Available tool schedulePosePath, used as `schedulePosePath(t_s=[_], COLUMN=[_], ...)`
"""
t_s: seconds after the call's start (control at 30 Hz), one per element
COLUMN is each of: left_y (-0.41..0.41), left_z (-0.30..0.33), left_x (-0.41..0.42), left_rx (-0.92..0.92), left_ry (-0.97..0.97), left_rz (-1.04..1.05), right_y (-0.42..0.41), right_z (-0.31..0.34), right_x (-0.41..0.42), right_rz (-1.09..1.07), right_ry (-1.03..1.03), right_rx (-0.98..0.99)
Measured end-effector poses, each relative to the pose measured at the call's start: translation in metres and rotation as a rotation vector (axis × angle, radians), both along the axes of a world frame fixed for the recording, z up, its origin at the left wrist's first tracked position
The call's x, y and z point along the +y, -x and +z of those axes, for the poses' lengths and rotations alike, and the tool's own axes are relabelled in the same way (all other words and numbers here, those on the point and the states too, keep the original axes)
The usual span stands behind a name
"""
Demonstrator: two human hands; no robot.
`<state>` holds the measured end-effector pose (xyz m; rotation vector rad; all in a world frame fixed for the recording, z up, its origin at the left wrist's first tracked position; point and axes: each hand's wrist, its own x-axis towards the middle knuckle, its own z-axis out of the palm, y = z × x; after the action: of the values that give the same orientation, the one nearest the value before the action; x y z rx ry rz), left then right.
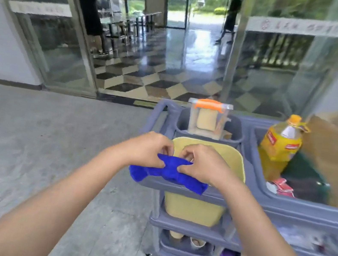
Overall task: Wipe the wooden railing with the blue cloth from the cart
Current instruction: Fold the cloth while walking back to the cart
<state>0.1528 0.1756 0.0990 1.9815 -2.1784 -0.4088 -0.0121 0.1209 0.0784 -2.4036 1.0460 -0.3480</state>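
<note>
A bright blue cloth [167, 171] is bunched between both of my hands, over the near left corner of a grey plastic cart [285, 208]. My left hand [148, 149] pinches the cloth's left part and my right hand [200, 163] pinches its right part; both ends droop below the fingers, the right one over the cart's rim. A dark railing [276, 49] with vertical bars shows behind the glass at the upper right; whether it is wooden I cannot tell.
The cart holds a yellow bin [205, 211], a grey bucket with a clear orange-lidded container [209, 117], and a yellow bottle [280, 145]. Grey concrete floor [37, 138] lies left. Glass doors open onto a checkered hall, where two people [88, 1] stand.
</note>
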Motion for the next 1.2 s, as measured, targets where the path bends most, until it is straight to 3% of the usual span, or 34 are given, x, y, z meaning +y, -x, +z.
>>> schedulePosePath(t_s=[0.27, 0.5, 0.87, 1.2], left_y=[0.115, 0.192, 0.186, 0.177], left_z=[0.005, -0.015, -0.074, -0.124], left_x=[-0.108, -0.177, -0.213, -0.214], left_rx=[0.023, 0.05, -0.031, -0.073], left_ry=[0.015, 0.06, 0.036, -0.154], left_rz=[-0.328, -0.401, -0.462, -0.564], right_y=[0.126, 0.202, 0.2, 0.186], right_z=[0.01, -0.003, -0.063, -0.113], right_x=[-0.054, -0.111, -0.145, -0.136], right_rz=[-0.309, -0.422, -0.44, -0.44], right_ry=[0.051, 0.045, -0.055, -0.108], right_rx=[-0.006, 0.008, 0.036, 0.244])
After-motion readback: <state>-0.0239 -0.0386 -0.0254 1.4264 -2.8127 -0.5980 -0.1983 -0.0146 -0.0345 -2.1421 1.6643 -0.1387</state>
